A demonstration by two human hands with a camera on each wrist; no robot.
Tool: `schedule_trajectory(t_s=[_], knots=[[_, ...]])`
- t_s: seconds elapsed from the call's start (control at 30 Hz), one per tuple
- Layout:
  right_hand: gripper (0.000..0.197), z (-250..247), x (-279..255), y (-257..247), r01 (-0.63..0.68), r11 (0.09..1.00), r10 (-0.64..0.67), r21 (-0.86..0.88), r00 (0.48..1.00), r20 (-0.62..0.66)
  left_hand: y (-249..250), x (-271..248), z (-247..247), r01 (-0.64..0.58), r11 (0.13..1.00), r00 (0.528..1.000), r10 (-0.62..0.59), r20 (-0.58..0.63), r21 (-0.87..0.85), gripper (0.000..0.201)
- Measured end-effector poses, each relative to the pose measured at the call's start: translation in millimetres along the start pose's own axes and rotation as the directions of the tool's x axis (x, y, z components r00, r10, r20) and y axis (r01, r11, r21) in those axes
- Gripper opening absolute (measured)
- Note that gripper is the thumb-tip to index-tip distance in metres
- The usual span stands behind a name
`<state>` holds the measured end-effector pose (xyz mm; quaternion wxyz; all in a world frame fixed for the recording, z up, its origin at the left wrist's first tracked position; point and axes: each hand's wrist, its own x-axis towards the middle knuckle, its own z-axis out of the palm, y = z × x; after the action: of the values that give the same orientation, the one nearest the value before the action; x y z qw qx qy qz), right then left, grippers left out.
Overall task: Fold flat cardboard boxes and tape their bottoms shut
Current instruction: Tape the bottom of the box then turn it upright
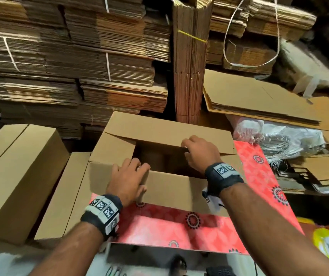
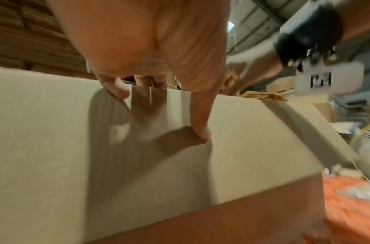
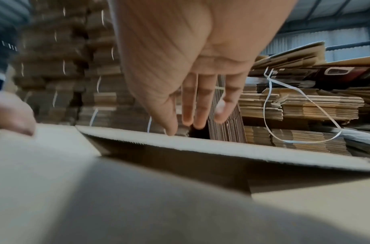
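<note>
- Head view shows the cardboard box standing on a red patterned mat, just in front of the person, with its flaps turned up and a dark opening still between them.
- The left hand lies on the near flap; its fingers curl over the flap's upper edge and the thumb presses the outer face, so it grasps this flap.
- The right hand is at the free edge of the far flap. In the right wrist view its fingers are nearly straight and hang just above the edge, so I judge this hand is released and not gripping, only touching or about to push.
- I judge the box is light and hollow. The panels are stiff, but they bend easily along the scored lines and can crease if pressed in the middle.
- The surface looks matte, not slippery. Good places to hold are the free edges of the long flaps, near their middle, so both come down evenly.
- The inside of the box is dark, and it is hard to tell how far the short side flap is folded in.
- No tape or dispenser can be made out. Both wrist views are blurred by motion.
- Around the box are finished boxes on the left and tied stacks of flat cardboard behind.
</note>
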<state>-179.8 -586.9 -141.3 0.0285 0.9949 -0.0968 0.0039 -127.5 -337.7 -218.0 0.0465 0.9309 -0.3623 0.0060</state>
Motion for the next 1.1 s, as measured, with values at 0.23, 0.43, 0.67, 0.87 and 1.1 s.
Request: schedule_trajectory(t_s=[0.23, 0.43, 0.67, 0.87, 1.1], knots=[[0.037, 20, 54, 13, 0.032, 0.997, -0.031, -0.072, 0.999, 0.016, -4, 30, -11, 0.129, 0.985, 0.991, -0.123, 0.053, -0.119, 0.032], [0.044, 3, 95, 59, 0.071, 0.997, -0.064, -0.031, 0.978, 0.201, 3, 50, -18, 0.21, 0.963, 0.971, -0.184, 0.153, -0.171, 0.034], [0.051, 11, 118, 64, 0.228, 0.97, -0.203, -0.084, 0.951, 0.232, 1, 62, -21, 0.252, 0.939, 0.956, -0.203, 0.213, -0.236, 0.041], [0.035, -43, 168, 98, 0.063, 0.991, -0.038, 0.118, 0.978, -0.203, -2, 62, -17, 0.301, 0.908, 0.941, -0.233, 0.246, -0.293, 0.051], [0.032, 10, 216, 114, -0.055, 0.995, 0.059, 0.086, 0.997, -0.049, -3, 61, -11, 0.298, 0.872, 0.951, -0.238, 0.196, -0.389, 0.04]])
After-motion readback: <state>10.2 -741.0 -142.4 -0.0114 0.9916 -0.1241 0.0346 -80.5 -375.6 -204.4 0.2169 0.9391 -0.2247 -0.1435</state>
